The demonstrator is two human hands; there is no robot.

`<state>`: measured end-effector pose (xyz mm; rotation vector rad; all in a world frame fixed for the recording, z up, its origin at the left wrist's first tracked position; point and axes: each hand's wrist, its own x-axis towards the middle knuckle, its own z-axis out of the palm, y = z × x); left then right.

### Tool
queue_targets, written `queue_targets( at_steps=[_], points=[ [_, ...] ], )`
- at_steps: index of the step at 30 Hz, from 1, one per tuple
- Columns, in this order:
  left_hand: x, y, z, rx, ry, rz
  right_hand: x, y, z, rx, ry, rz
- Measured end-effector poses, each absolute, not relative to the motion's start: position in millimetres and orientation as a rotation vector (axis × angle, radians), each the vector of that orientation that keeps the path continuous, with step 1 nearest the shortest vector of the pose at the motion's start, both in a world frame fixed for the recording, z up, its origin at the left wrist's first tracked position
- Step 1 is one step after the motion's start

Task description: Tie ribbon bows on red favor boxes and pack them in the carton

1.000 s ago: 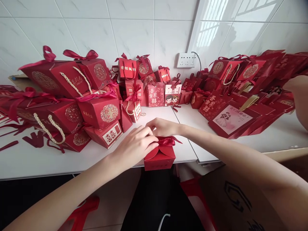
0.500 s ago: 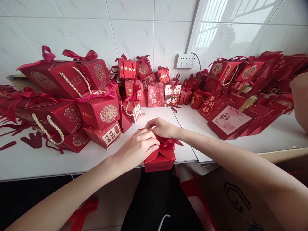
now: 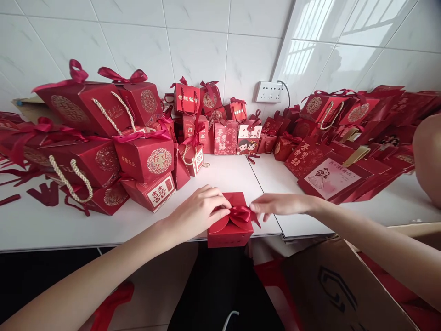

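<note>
A small red gift box (image 3: 230, 238) with curved overlapping flaps sits at the table's front edge. On its top is a shiny red ribbon (image 3: 241, 213) tied in a bow. From the left, my left hand (image 3: 203, 209) rests against the box, with thumb and fingertips closed on the ribbon's left side. My right hand (image 3: 280, 204) is at the other side of the bow, its fingertips pinched at the right end of the ribbon and slightly blurred. Part of the knot is hidden by the fingers of my left hand.
Stacked red gift boxes (image 3: 144, 158) with bows and rope handles stand at the left. More boxes (image 3: 225, 138) line the tiled wall below a power strip (image 3: 268, 92). Red gift bags (image 3: 330, 177) lean at the right. A cardboard carton (image 3: 330, 285) stands below the table.
My right hand has moved from behind the box, beside my left hand, to the right end of the bow. My left hand stays at the ribbon's left side. The view has shifted slightly.
</note>
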<state>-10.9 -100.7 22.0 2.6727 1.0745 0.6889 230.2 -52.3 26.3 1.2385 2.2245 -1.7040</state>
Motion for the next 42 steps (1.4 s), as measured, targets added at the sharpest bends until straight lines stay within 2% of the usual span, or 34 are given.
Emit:
queue_targets(
  at_steps=[2,5,11,15,17,21,23,25,28,31,34,37,39,42],
  points=[
    [-11,-100,22,2.655,1.068,0.686,237,-61,21,1.137,2.221,-1.826],
    [-11,-100,23,2.621,1.075,0.679,238,-63,23,1.226,2.264,-1.895],
    [-10,-102,28,2.626,1.046,0.604,232,-25,44,1.269,2.561,-1.598],
    [-10,-102,30,2.739,1.03,0.501,216,-8,43,1.274,2.686,-1.53],
    [-10,-102,30,2.757,1.045,0.479,208,-9,39,1.42,2.687,-1.311],
    [-11,-102,29,2.727,1.098,0.478,204,-32,38,1.864,2.76,-0.63],
    [-11,-100,29,2.712,1.112,0.49,206,-50,43,1.953,2.783,-0.485],
    [-11,-98,29,2.704,1.111,0.505,207,-69,50,1.896,2.677,-0.624],
    [-13,-95,27,2.69,1.088,0.56,205,-92,54,1.74,2.472,-1.011],
    [-18,-98,22,2.618,1.098,0.737,202,-101,48,1.714,2.503,-1.149],
    [-26,-108,16,2.394,1.318,0.977,205,-98,38,1.698,2.551,-1.31],
    [-31,-118,14,2.072,1.5,0.841,210,-93,31,1.629,2.594,-1.487],
    [-32,-121,15,1.94,1.452,0.689,212,-91,29,1.585,2.629,-1.552],
    [-31,-118,14,1.872,1.325,0.672,213,-90,28,1.55,2.611,-1.66]
  ],
)
